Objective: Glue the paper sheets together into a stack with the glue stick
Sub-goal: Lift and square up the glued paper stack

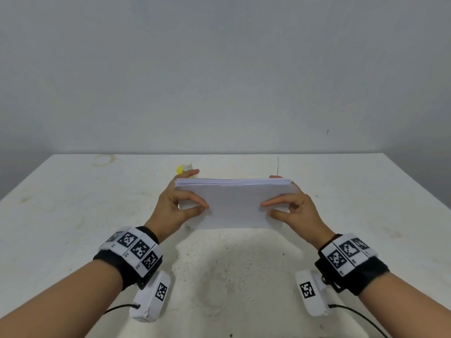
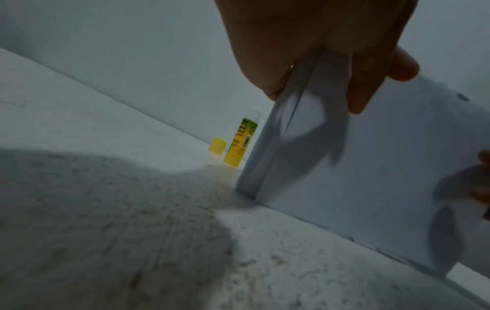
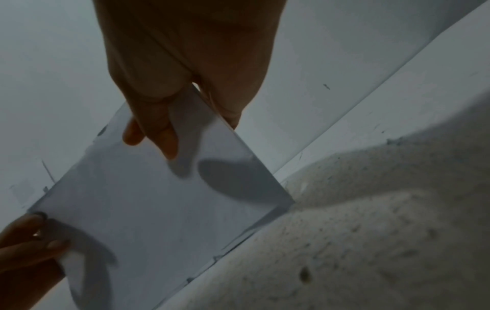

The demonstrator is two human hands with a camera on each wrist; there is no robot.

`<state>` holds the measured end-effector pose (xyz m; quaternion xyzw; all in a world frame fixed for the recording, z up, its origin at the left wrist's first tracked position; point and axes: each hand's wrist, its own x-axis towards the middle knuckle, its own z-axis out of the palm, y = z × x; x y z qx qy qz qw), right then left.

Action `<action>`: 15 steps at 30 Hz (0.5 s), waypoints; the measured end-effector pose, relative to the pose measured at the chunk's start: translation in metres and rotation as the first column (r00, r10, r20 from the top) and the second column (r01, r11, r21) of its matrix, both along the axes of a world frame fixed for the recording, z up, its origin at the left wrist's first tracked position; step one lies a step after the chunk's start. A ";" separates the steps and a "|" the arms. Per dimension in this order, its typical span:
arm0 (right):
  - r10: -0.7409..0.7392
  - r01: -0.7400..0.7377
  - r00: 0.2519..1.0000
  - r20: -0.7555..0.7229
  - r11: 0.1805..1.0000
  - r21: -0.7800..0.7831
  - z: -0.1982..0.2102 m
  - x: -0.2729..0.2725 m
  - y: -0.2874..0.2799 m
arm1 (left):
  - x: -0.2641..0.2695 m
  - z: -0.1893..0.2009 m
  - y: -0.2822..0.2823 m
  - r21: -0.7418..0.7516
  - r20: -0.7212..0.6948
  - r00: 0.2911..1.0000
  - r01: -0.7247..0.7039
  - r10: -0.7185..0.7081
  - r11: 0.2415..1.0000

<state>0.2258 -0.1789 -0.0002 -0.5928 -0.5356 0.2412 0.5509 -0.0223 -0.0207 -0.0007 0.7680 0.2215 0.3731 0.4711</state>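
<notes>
- Paper stack (image 1: 234, 206) stood on its lower edge on the desk (image 1: 73, 203), between both hands.
- Left hand (image 1: 175, 206) pinching its 9 o'clock end; right hand (image 1: 295, 208) pinching the 3 o'clock end.
- Glue stick (image 2: 240, 142) upright beside its loose cap (image 2: 217, 145), beyond the left hand at 12 o'clock.

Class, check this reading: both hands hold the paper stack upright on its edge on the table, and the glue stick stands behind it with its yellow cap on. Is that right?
One detail is wrong: the cap is off, standing beside the glue stick, as the left wrist view shows. Otherwise yes: the left hand and right hand hold the paper stack upright on the table.
</notes>
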 end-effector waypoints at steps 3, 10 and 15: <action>-0.012 0.012 1.000 0.000 0.999 -0.042 -0.002 -0.001 0.003 | 0.002 -0.008 -0.001 -0.091 -0.002 1.000 -0.030 0.030 0.995; 0.014 -0.016 0.999 -0.033 0.999 -0.049 -0.002 -0.006 0.008 | 0.000 -0.002 -0.003 -0.179 -0.073 0.995 0.052 -0.066 0.982; -0.016 0.014 0.999 0.031 0.998 0.056 0.001 -0.007 0.015 | -0.001 -0.003 0.005 -0.152 -0.064 0.996 0.045 -0.055 0.987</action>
